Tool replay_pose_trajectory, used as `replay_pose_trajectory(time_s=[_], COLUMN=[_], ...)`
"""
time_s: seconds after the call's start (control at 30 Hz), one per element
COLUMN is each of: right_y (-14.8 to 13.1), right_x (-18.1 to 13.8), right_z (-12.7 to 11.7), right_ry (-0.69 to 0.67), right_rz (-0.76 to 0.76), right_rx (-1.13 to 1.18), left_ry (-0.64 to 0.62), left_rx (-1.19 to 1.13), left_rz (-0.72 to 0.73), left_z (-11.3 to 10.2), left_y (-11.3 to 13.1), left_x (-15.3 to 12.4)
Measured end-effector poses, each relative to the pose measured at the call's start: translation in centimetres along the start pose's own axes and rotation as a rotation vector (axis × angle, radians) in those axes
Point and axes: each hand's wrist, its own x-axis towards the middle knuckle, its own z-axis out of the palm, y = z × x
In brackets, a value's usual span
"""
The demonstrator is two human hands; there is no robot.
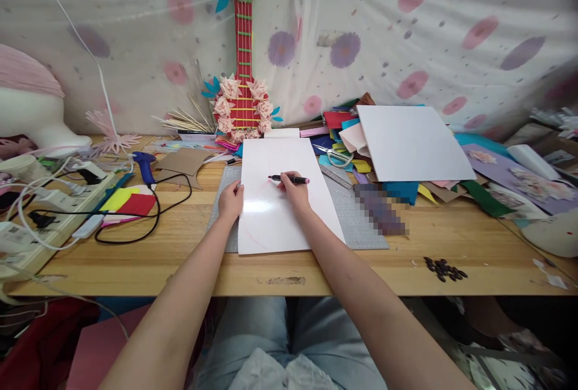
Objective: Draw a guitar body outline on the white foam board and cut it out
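A white board (275,227) with a glossy surface lies upright before me on a grey cutting mat (368,230). Faint pinkish lines show on it. My left hand (230,202) is closed at the board's left edge, fingers curled against it. Over the board's upper middle, my right hand (294,190) grips a dark marker (295,180) with pink ends, held nearly level, its tip pointing left. Whether the tip touches the surface I cannot tell. A metal ruler (335,177) and scissors (336,157) lie just right of the board.
Behind the board stands a red paper guitar (244,47) with pink flowers. Left are a blue glue gun (144,167), its black cord and a power strip (67,215). Right are another white board (415,143) on coloured sheets and dark seed-like pieces (445,269) near the table's front edge.
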Motion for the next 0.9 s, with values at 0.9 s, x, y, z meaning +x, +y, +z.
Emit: replay_pose_trajectory(time_s=[0.9], right_y=[0.87], right_x=[-0.4], right_z=[-0.04], right_ry=[0.016], right_rz=[0.03], right_rx=[-0.083], left_ry=[0.002], left_rx=[-0.058], left_rz=[-0.014], left_z=[-0.14], left_y=[-0.02], left_x=[-0.17])
